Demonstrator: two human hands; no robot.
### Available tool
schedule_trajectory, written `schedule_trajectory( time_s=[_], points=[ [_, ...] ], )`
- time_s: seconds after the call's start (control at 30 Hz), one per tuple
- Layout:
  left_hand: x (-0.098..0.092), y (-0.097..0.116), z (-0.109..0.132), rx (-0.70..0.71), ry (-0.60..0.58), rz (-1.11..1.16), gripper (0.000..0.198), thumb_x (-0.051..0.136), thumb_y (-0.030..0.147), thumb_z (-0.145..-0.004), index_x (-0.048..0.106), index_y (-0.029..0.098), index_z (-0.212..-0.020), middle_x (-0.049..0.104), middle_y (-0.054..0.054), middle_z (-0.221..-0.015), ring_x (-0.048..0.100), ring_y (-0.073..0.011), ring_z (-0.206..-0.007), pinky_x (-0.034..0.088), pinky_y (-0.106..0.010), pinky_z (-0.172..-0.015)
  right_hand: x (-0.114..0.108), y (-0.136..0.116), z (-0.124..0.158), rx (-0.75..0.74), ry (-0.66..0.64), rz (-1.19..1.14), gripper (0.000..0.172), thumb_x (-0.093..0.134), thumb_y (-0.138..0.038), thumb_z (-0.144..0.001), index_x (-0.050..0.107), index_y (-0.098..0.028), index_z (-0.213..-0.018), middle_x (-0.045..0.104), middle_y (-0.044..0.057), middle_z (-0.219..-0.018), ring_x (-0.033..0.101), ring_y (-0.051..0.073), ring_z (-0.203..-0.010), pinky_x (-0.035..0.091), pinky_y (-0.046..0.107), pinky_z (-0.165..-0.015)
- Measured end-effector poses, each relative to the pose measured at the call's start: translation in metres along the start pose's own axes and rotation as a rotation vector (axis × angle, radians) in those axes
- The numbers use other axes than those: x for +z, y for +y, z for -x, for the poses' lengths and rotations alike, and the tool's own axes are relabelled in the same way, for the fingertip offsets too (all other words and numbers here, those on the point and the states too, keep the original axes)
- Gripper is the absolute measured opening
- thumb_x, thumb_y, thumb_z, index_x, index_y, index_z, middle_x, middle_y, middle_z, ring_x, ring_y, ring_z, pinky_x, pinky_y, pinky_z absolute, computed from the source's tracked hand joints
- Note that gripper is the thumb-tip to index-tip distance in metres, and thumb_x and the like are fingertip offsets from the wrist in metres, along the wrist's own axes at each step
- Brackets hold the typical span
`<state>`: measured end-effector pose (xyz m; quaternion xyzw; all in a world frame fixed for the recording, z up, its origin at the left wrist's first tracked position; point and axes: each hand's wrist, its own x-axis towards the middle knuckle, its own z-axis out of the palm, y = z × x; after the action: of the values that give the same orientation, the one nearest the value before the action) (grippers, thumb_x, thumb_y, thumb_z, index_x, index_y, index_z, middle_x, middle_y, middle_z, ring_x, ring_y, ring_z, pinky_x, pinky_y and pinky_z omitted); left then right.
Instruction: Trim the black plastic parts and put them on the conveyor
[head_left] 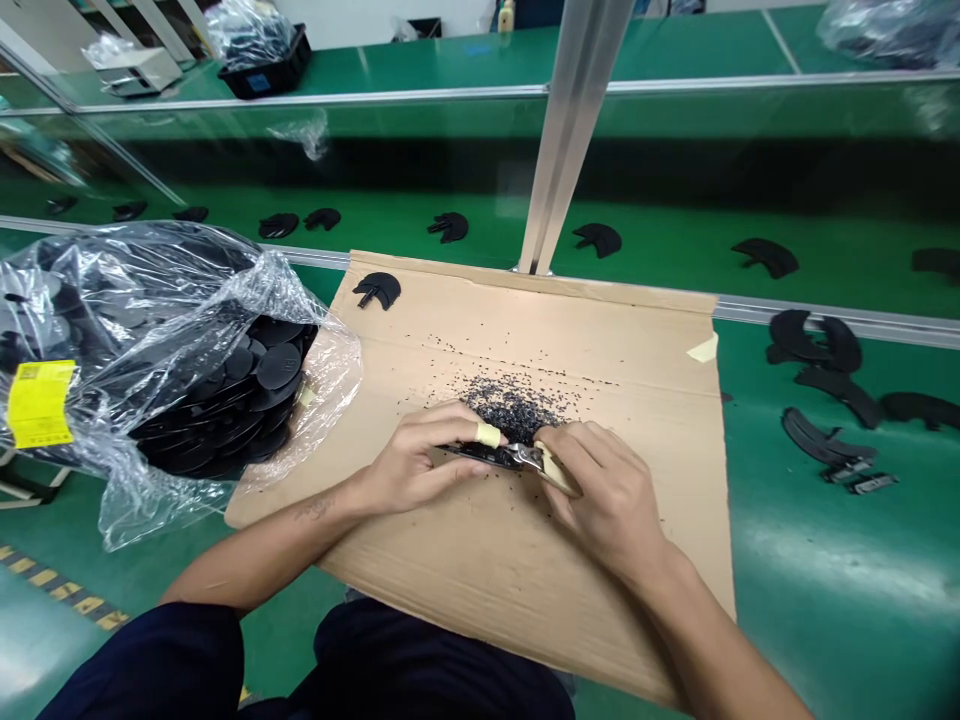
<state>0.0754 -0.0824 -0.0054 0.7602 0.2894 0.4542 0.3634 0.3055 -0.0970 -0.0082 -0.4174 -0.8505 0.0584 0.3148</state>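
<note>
My left hand [420,460] is closed around a flat black plastic part [480,455], held edge-on over a cardboard sheet [615,350]; a finger carries a strip of yellow tape. My right hand [604,490] is closed on a small metal cutter [536,460] with a pale handle, its tip against the part's edge. Just beyond both hands lies a heap of black plastic shavings [514,405]. One more black part [377,289] rests at the cardboard's far left corner.
A clear plastic bag [150,350] full of black round parts lies at the left, with a yellow label. Several black parts ride the green conveyor belt [675,225] behind. More black pieces [832,390] sit at the right. An aluminium post [570,130] rises behind the cardboard.
</note>
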Motion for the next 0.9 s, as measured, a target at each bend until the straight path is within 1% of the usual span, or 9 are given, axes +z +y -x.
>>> schedule_trajectory(
  time_s=[0.2,0.3,0.37,0.43,0.57,0.67,0.77,0.83,0.9],
  points=[
    [0.0028,-0.0025,0.0021,-0.020,-0.010,0.039,0.022,0.071,0.026,-0.091,0.073,0.017,-0.111,0.072,-0.006,-0.088,0.064,-0.0144,-0.079,0.055,-0.028,-0.070,-0.0020,-0.0016,0.0016,-0.041,0.021,0.130,0.017,0.050,-0.006,-0.093,0.064,-0.015,-0.090,0.064,0.004,-0.070,0.053,0.016,-0.065,0.040,0.029,-0.062],
    [0.0032,-0.0025,0.0021,-0.049,-0.014,0.051,0.022,0.071,0.028,-0.091,0.073,0.017,-0.110,0.071,-0.006,-0.088,0.064,-0.0142,-0.079,0.054,-0.028,-0.071,-0.0016,-0.0019,0.0023,-0.020,0.023,0.097,0.021,0.048,-0.005,-0.093,0.064,-0.016,-0.086,0.061,0.001,-0.067,0.050,0.013,-0.060,0.037,0.027,-0.058],
    [0.0025,-0.0013,0.0012,-0.074,0.003,0.037,0.022,0.071,0.031,-0.091,0.074,0.017,-0.107,0.071,-0.006,-0.088,0.064,-0.0151,-0.080,0.054,-0.029,-0.073,-0.0011,-0.0014,0.0021,0.025,0.031,0.056,0.022,0.046,-0.006,-0.094,0.064,-0.017,-0.088,0.059,0.001,-0.066,0.049,0.013,-0.059,0.036,0.026,-0.057],
    [0.0015,0.0002,0.0002,-0.091,0.014,0.013,0.023,0.070,0.033,-0.091,0.074,0.018,-0.107,0.071,-0.006,-0.088,0.063,-0.0160,-0.081,0.053,-0.031,-0.075,-0.0009,-0.0005,0.0011,0.045,0.049,0.077,0.022,0.044,-0.008,-0.095,0.064,-0.016,-0.091,0.058,0.001,-0.067,0.049,0.014,-0.061,0.036,0.026,-0.057],
    [0.0016,0.0016,-0.0013,-0.079,-0.036,-0.059,0.026,0.069,0.031,-0.092,0.072,0.018,-0.115,0.069,-0.004,-0.084,0.059,-0.0145,-0.075,0.051,-0.029,-0.070,0.0000,0.0011,-0.0012,0.004,0.044,0.229,0.019,0.045,-0.011,-0.096,0.064,-0.015,-0.098,0.064,0.006,-0.075,0.049,0.018,-0.068,0.036,0.030,-0.061],
    [0.0026,-0.0002,-0.0018,-0.052,-0.052,-0.155,0.027,0.069,0.028,-0.092,0.071,0.018,-0.116,0.069,-0.005,-0.086,0.060,-0.0152,-0.077,0.050,-0.029,-0.071,0.0022,0.0018,-0.0005,0.034,0.005,0.242,0.017,0.049,-0.013,-0.094,0.064,-0.016,-0.102,0.065,0.007,-0.079,0.050,0.020,-0.071,0.035,0.032,-0.062],
    [0.0022,-0.0034,-0.0009,-0.071,-0.010,-0.187,0.025,0.069,0.025,-0.091,0.071,0.018,-0.115,0.071,-0.006,-0.092,0.063,-0.0160,-0.083,0.052,-0.030,-0.075,0.0042,0.0024,0.0004,0.130,-0.012,0.106,0.020,0.050,-0.013,-0.091,0.063,-0.018,-0.105,0.066,0.007,-0.083,0.055,0.020,-0.074,0.039,0.031,-0.064],
    [0.0018,-0.0053,0.0011,-0.130,0.042,-0.155,0.022,0.069,0.024,-0.091,0.070,0.018,-0.112,0.072,-0.006,-0.094,0.065,-0.0156,-0.085,0.053,-0.029,-0.076,0.0042,0.0013,-0.0004,0.211,-0.025,-0.099,0.019,0.052,-0.014,-0.091,0.062,-0.019,-0.106,0.067,0.006,-0.088,0.059,0.020,-0.077,0.044,0.030,-0.067],
    [0.0023,-0.0062,0.0034,-0.207,0.084,-0.090,0.020,0.069,0.024,-0.091,0.069,0.017,-0.110,0.072,-0.005,-0.094,0.067,-0.0152,-0.085,0.055,-0.028,-0.077,0.0034,-0.0016,-0.0022,0.280,-0.043,-0.332,0.014,0.057,-0.020,-0.092,0.061,-0.020,-0.106,0.068,0.004,-0.088,0.061,0.018,-0.076,0.046,0.029,-0.065]
  ],
)
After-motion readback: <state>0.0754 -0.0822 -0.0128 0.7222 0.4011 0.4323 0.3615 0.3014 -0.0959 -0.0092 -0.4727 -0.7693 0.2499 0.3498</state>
